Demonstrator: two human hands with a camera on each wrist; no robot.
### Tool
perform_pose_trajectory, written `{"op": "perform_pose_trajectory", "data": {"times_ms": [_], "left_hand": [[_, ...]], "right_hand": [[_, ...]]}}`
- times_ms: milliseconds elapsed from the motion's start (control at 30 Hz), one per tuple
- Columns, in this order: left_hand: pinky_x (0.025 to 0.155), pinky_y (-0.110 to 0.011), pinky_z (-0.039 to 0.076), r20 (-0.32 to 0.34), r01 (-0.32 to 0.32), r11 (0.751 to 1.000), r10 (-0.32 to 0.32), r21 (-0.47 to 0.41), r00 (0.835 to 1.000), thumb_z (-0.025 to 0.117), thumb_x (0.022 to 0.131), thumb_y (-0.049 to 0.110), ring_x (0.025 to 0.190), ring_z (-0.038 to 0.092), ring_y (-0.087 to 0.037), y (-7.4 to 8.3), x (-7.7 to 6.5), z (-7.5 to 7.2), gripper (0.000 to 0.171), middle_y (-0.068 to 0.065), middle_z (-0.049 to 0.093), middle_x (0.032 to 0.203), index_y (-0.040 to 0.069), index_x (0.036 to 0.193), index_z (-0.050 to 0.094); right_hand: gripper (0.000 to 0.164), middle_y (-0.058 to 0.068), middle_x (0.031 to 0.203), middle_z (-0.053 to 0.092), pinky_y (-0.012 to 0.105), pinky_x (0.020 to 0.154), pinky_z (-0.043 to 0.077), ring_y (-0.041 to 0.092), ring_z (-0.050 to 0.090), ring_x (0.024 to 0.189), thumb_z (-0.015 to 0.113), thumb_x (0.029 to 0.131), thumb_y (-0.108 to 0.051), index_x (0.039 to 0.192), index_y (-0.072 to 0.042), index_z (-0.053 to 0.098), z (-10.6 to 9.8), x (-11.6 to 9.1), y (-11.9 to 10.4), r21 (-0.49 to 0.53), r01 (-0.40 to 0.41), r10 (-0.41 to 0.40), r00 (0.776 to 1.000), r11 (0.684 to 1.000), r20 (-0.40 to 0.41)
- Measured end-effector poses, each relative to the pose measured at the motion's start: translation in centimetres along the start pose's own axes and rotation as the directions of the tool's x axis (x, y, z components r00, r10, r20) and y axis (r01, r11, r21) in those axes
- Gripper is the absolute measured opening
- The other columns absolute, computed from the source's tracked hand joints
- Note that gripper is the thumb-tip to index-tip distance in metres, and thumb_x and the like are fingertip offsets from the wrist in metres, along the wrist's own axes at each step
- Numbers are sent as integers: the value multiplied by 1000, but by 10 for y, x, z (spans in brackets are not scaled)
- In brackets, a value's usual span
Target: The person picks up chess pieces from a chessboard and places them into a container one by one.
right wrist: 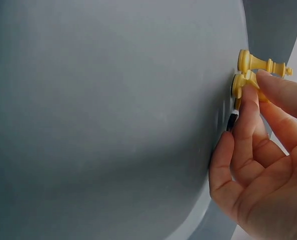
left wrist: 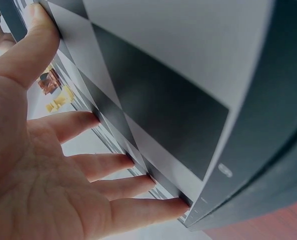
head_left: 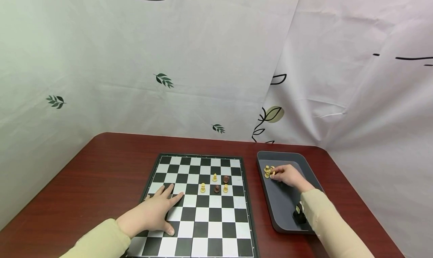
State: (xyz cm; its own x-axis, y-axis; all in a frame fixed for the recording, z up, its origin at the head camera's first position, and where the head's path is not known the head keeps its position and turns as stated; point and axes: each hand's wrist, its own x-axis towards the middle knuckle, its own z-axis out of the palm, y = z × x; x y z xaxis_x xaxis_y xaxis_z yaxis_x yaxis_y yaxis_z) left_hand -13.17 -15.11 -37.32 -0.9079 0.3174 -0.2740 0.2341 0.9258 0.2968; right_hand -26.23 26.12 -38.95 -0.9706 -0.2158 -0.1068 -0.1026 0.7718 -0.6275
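Observation:
My left hand (head_left: 152,213) rests on the left side of a black-and-white chessboard (head_left: 253,246), fingers spread and fingertips touching the squares. Three yellow chess pieces, one of them a pawn (head_left: 203,187), stand right of the board's middle. Among them are two dark brown pieces, one a little farther back (head_left: 226,179) and one nearer (head_left: 217,188). At the far left of the grey tray (head_left: 280,209), my right hand (head_left: 287,175) pinches a yellow chess piece (right wrist: 246,80) between thumb and fingers. Its kind is partly hidden. Beside it stands a taller yellow piece (right wrist: 261,63), with others close by.
The reddish-brown table (head_left: 91,190) carries the board, with the tray to its right. A raised rim (head_left: 267,201) runs round the tray. White patterned cloth (head_left: 203,62) hangs behind the table and along its sides.

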Motion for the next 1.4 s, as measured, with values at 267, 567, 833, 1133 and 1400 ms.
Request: {"op": "perform_pose_trajectory", "data": {"times_ms": [267,567,833,1133,1400], "left_hand": [[90,-76,29,-4,-5,1000,5,-4,1000,85,50,45,133,25,-57,0,0,0,106,-30,29,148,10,141,45],[90,-76,29,-5,1,1000,-1,5,1000,85,49,47,133,26,-56,-2,1,1,106,-29,30,148,11,141,46],[89,-77,28,-7,3,1000,-3,5,1000,85,48,48,133,25,-56,-2,2,1,106,-29,30,148,11,141,47],[89,-77,29,-10,4,1000,-3,16,1000,85,48,48,133,26,-56,-1,1,0,107,-29,30,148,11,141,47],[89,-77,28,-10,1,1000,-1,4,1000,85,49,47,133,26,-56,-1,0,1,106,-29,30,148,11,141,47]], "right_hand": [[29,15,92,68,28,59,46,13,58,69,68,86,-11,107,9,67,0,-2,-2,8,-8,8,1000,1000,0],[35,11,88,69,27,58,47,11,59,67,72,83,-22,106,4,70,-5,-2,6,62,63,-64,998,996,10],[30,14,90,70,30,60,47,16,60,70,67,87,-13,108,7,67,-4,-3,-1,72,-7,8,1000,997,-12],[28,19,96,68,31,64,49,21,62,76,60,91,-10,111,9,65,-7,-7,-7,107,13,-6,998,994,-56],[31,19,103,66,39,75,52,29,63,92,59,93,-15,116,6,62,-8,-12,-17,161,-11,21,998,987,-59]]}}
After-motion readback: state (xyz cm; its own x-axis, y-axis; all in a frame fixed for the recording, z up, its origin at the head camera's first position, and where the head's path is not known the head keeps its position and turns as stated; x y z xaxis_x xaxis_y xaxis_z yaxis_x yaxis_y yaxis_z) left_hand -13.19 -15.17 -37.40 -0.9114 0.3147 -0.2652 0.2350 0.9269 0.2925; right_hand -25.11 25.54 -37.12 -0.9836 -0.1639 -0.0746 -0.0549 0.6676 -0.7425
